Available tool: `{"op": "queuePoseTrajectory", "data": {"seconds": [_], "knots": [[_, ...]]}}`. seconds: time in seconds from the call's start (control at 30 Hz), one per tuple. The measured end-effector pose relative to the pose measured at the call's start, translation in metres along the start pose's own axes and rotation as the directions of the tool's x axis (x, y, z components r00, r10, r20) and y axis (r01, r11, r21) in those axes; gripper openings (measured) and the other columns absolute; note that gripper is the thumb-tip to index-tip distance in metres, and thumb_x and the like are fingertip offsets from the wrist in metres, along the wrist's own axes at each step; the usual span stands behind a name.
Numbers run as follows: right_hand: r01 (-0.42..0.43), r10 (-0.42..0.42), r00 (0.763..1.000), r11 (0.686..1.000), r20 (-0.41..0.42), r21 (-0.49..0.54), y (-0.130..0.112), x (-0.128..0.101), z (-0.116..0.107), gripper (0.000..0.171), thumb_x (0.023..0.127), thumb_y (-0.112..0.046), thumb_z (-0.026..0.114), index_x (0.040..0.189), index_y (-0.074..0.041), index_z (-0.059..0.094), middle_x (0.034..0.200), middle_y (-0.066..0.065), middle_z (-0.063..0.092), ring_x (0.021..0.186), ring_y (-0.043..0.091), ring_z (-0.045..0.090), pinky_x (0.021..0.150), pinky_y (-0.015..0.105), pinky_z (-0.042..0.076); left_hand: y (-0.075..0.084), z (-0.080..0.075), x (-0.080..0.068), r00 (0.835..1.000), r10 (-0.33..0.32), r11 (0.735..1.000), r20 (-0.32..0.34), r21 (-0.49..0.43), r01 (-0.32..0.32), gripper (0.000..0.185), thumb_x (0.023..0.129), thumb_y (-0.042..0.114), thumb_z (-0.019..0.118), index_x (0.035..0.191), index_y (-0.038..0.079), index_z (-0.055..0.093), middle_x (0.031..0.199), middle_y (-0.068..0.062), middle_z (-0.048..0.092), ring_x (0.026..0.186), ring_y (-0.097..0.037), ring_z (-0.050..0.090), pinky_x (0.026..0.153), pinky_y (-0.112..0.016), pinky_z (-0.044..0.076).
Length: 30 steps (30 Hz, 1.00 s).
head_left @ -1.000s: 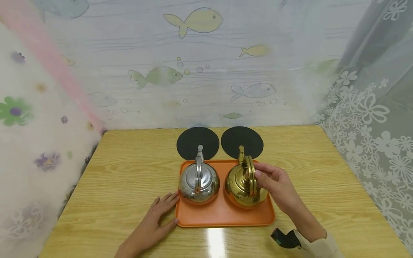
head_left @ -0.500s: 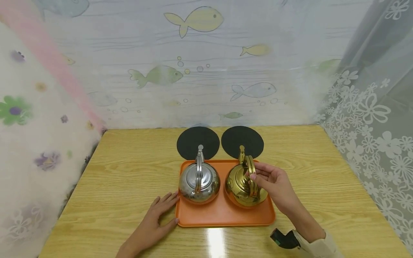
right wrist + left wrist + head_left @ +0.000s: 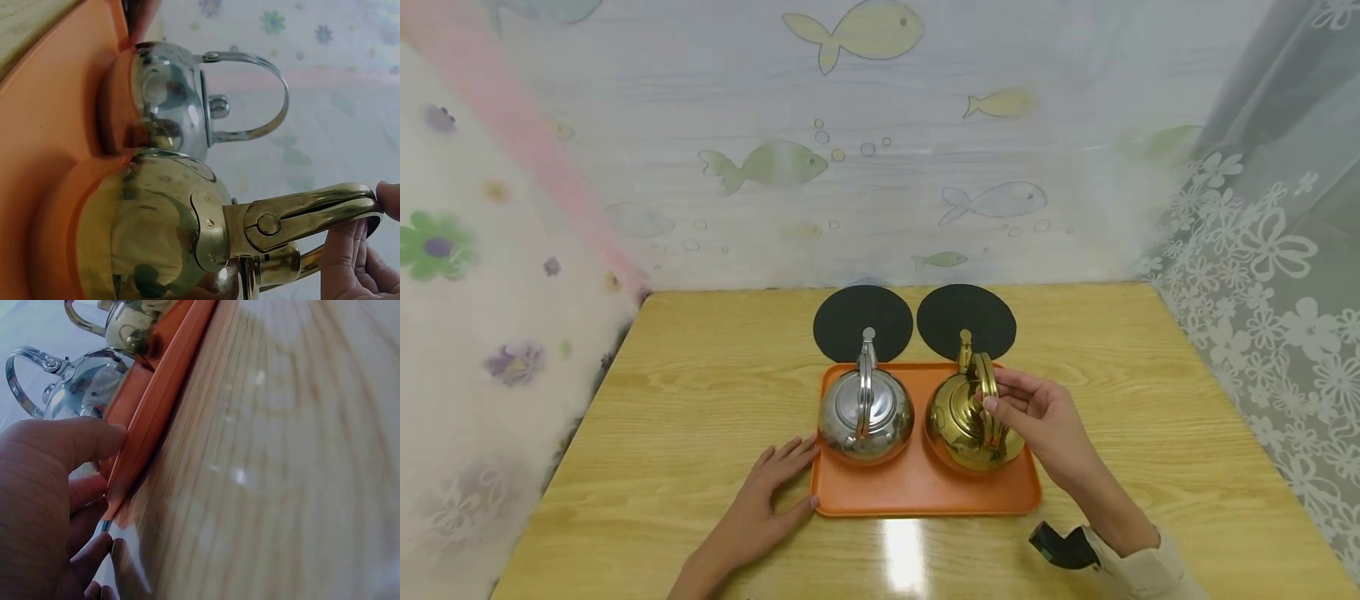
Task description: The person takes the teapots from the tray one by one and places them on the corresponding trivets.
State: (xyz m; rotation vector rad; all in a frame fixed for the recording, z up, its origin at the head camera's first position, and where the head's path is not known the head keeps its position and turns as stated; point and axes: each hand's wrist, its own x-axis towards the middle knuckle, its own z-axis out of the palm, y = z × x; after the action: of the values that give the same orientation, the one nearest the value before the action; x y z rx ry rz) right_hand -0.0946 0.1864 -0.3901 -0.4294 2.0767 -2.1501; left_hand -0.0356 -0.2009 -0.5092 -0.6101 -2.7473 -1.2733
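A gold kettle (image 3: 964, 425) stands on the right half of an orange tray (image 3: 917, 498), its spout pointing away. My right hand (image 3: 1054, 425) holds its raised handle (image 3: 312, 215), thumb on top and fingers beneath in the right wrist view. To the left on the same tray sits a silver kettle (image 3: 867, 417), handle up, with nobody holding it. My left hand (image 3: 767, 500) lies at the tray's left side, fingers spread and fairly straight. Its thumb and fingertips touch the tray's rim in the left wrist view.
Two black round mats (image 3: 862, 323) lie side by side behind the tray, the kettle spouts overlapping them in the head view. A wooden table (image 3: 700, 375) bears everything, with a fish-patterned curtain (image 3: 865, 167) along its back edge. A black device (image 3: 1063, 546) sits at my right wrist.
My right thumb has come in against the gold kettle's handle, where it stood slightly apart before. The kettles, tray and left hand stay put; the head view has tipped slightly.
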Motion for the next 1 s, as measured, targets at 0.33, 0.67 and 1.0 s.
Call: {"op": "queuePoseTrajectory", "data": {"seconds": [0.33, 0.67, 1.0], "knots": [[-0.006, 0.006, 1.000, 1.000, -0.012, -0.018, 0.001, -0.002, 0.002, 0.044, 0.097, 0.008, 0.059, 0.135, 0.026, 0.045, 0.102, -0.003, 0.071, 0.095, 0.010, 0.073, 0.082, 0.019, 0.059, -0.004, 0.005, -0.005, 1.000, -0.005, 1.000, -0.017, -0.010, 0.005, 0.060, 0.091, 0.026, 0.078, 0.147, 0.023, 0.057, 0.152, 0.002, 0.053, 0.144, -0.036, 0.043, 0.126, -0.027, 0.009], [0.004, -0.003, 1.000, 1.000, -0.024, 0.012, -0.003, -0.004, 0.009, 0.043, 0.096, 0.011, 0.059, 0.132, 0.029, 0.044, 0.100, -0.001, 0.070, 0.095, 0.011, 0.073, 0.081, 0.018, 0.059, -0.006, 0.008, -0.006, 1.000, 0.004, 0.999, -0.020, -0.039, -0.005, 0.059, 0.091, 0.026, 0.078, 0.147, 0.024, 0.057, 0.153, 0.000, 0.052, 0.144, -0.038, 0.043, 0.117, -0.067, 0.020], [0.001, 0.000, 0.998, 1.000, -0.055, 0.022, -0.008, -0.006, 0.010, 0.043, 0.096, 0.012, 0.058, 0.133, 0.028, 0.044, 0.101, -0.001, 0.070, 0.093, 0.011, 0.072, 0.083, 0.018, 0.058, -0.006, 0.007, -0.003, 1.000, 0.006, 0.999, -0.029, -0.034, -0.007, 0.058, 0.090, 0.026, 0.078, 0.145, 0.022, 0.059, 0.153, -0.001, 0.052, 0.144, -0.036, 0.042, 0.119, -0.065, 0.019]]}}
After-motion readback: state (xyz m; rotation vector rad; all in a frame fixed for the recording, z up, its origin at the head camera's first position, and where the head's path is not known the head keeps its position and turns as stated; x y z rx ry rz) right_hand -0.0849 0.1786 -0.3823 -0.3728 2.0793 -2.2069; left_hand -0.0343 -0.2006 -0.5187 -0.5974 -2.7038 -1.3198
